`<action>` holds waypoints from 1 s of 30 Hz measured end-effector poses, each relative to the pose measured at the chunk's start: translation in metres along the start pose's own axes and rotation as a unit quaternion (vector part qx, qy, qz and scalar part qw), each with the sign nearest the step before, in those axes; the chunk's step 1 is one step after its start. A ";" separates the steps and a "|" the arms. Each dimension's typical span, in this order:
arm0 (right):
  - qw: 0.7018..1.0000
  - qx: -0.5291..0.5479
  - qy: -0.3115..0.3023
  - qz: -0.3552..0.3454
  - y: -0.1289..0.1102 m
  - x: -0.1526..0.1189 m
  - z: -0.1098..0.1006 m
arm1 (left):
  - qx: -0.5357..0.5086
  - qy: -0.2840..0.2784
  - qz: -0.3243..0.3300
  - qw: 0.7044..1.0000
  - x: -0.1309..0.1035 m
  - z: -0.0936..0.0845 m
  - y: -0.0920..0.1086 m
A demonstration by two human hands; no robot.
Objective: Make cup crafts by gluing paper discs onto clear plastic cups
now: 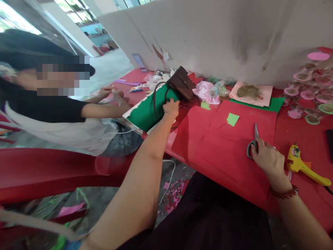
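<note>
My left hand [171, 107] reaches out to the green sheet [148, 107], at its right end beside a brown leather bag [181, 83] with a dark strap. Its fingers are curled, and whether they pinch the sheet or the strap is too small to tell. My right hand [269, 158] is closed on grey-handled scissors [256, 133], whose blades point away from me over red paper [229, 149]. A small light-green paper piece [233, 119] lies on the red paper between my hands.
A yellow glue gun [304, 166] lies right of my right hand. Stacked clear plastic pieces with coloured discs [303, 93] stand at the back right. A person [49, 107] sits at the left, hands over the table. Pink crumpled paper [206, 92] lies by the bag.
</note>
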State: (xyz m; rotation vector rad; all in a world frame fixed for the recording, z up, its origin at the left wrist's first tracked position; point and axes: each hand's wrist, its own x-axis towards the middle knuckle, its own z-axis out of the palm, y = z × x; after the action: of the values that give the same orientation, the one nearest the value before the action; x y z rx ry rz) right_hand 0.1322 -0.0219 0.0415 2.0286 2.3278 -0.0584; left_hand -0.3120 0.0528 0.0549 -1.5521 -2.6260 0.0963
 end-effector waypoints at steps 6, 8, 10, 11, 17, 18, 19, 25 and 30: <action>1.000 -0.003 -0.003 -0.003 0.002 0.001 0.002 | 0.035 0.013 0.018 0.999 -0.005 -0.018 -0.006; 1.000 0.001 -0.001 -0.007 0.002 0.001 0.001 | 0.039 0.025 -0.003 0.999 -0.011 -0.031 -0.010; 1.000 0.009 0.003 -0.008 0.001 0.001 0.001 | 0.011 0.058 -0.020 0.998 -0.019 -0.042 -0.011; 1.000 0.013 0.006 -0.006 0.001 0.000 0.002 | -0.028 0.080 -0.015 0.996 -0.025 -0.046 -0.008; 0.997 0.041 0.059 0.003 0.003 0.000 0.009 | -0.588 -0.035 0.158 0.793 -0.063 -0.025 0.086; 0.996 0.053 0.078 0.006 0.004 0.000 0.010 | -0.653 -0.075 0.170 0.735 -0.071 -0.019 0.110; 0.992 0.072 0.102 0.011 0.005 0.001 0.011 | -0.697 -0.106 0.182 0.686 -0.079 -0.014 0.135; 0.921 0.309 0.228 -0.066 0.000 0.017 0.008 | -0.795 -0.206 0.175 0.543 -0.116 -0.001 0.219; 0.880 0.406 0.229 -0.093 -0.015 0.034 0.011 | -0.795 -0.284 0.195 0.499 -0.125 0.003 0.218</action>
State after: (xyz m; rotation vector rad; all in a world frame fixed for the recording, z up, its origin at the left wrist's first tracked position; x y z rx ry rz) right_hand 0.1130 0.0094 0.0279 2.3042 3.1820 -0.7690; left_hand -0.0625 0.0483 0.0249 -2.6067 -2.1410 -2.9934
